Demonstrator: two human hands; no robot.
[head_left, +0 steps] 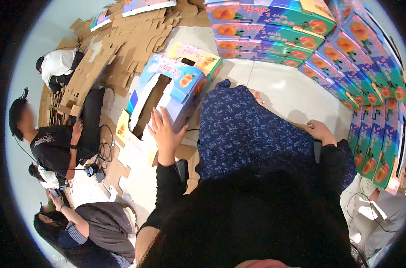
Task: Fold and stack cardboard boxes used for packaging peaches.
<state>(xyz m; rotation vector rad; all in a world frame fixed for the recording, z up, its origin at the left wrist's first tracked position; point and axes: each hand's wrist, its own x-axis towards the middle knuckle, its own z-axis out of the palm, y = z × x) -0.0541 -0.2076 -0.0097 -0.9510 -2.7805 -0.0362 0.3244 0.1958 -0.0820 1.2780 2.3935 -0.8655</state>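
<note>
My left hand has its fingers spread over the near side of a blue carton printed with orange fruit. A long slot in the carton's top shows brown inside. Flaps with yellow and white print stick out at its near left end. Behind it lies a yellow printed carton with a dark handle hole. To the right, my right hand hangs by the edge of the dark blue patterned skirt over my lap. Its fingers are curled in, and what they hold, if anything, is hidden.
Printed fruit cartons stand stacked ahead, with more cartons along the right. Flattened brown cardboard covers the far left floor. People sit at the left among black cables; another person is at lower right.
</note>
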